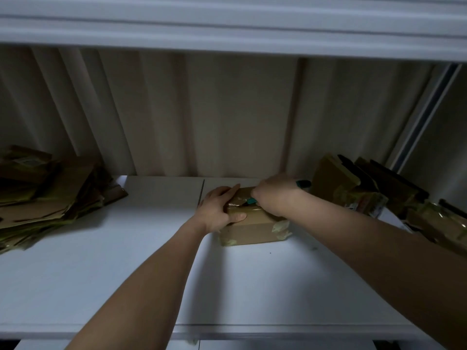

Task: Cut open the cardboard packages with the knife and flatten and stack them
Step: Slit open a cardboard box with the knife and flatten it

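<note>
A small taped cardboard box [252, 229] stands on the white table [126, 274], right of centre. My left hand [219, 209] grips its top left edge, fingers over the top and thumb on the near side. My right hand [275, 195] is curled round a teal-handled knife [303, 183], whose front end [251, 201] meets the shiny tape on the box top. The blade itself is hidden by my hand.
A pile of flattened cardboard [45, 193] lies at the table's left. Several taped boxes [366, 190] crowd the right side. A beige curtain [202, 117] hangs behind, and a white shelf edge [227, 26] runs overhead.
</note>
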